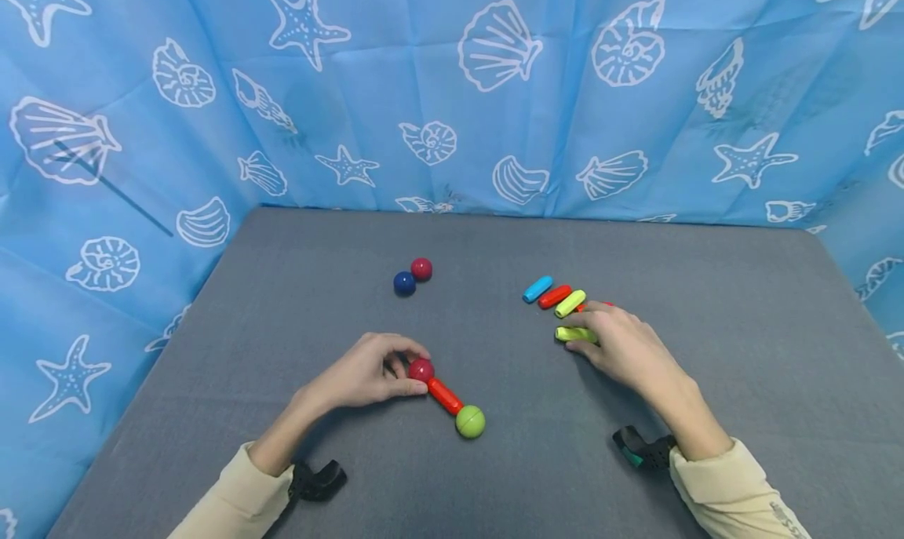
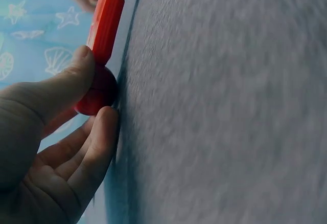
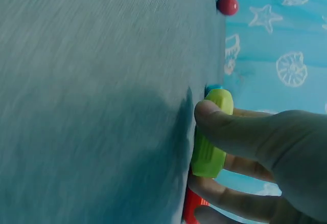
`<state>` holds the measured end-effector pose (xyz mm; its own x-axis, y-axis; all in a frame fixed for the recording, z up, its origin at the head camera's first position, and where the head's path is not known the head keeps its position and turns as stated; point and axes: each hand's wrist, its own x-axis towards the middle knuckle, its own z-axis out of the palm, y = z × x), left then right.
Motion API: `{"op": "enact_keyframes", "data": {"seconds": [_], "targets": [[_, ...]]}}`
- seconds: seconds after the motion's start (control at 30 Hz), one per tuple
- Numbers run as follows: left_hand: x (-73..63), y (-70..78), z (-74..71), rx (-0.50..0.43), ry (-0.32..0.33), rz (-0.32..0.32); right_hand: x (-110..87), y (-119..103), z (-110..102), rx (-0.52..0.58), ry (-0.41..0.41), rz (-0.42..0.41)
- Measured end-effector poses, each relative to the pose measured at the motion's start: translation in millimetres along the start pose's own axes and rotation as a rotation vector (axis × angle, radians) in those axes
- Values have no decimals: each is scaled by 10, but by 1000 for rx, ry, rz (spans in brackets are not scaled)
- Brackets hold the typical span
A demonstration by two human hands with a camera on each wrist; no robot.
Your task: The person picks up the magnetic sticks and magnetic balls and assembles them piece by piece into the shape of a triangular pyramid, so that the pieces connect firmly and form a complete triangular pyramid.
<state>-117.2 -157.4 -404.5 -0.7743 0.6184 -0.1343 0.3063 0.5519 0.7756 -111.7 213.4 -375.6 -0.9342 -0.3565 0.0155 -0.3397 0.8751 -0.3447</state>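
My left hand [image 1: 374, 370] pinches a red ball [image 1: 421, 369] between thumb and fingers. A red rod [image 1: 446, 396] is joined to that ball, with a green ball [image 1: 470, 421] at its other end. In the left wrist view, the thumb lies against the red ball [image 2: 98, 92] where it meets the rod. Over on the right, my right hand [image 1: 628, 347] pinches a yellow-green rod [image 1: 575, 334]; the right wrist view shows the thumb across this rod [image 3: 209, 155]. Just beyond it lies another yellow-green rod [image 1: 570, 304].
Beside the right hand lie a blue rod [image 1: 537, 289] and a red rod [image 1: 555, 296], with more red pieces partly hidden behind the fingers. Farther back, a dark blue ball [image 1: 405, 283] touches a loose red ball [image 1: 421, 269]. A blue shell-print curtain [image 1: 452, 92] borders the grey table [image 1: 339, 264].
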Motion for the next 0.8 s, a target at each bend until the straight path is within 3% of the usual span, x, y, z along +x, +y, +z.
{"op": "enact_keyframes", "data": {"seconds": [0.33,0.8], "targets": [[42,62,81,7,-20,17,146,-318,104,9,36,-137],[75,92,107,0,-36,6,269,-630,206,31,-52,-170]]}}
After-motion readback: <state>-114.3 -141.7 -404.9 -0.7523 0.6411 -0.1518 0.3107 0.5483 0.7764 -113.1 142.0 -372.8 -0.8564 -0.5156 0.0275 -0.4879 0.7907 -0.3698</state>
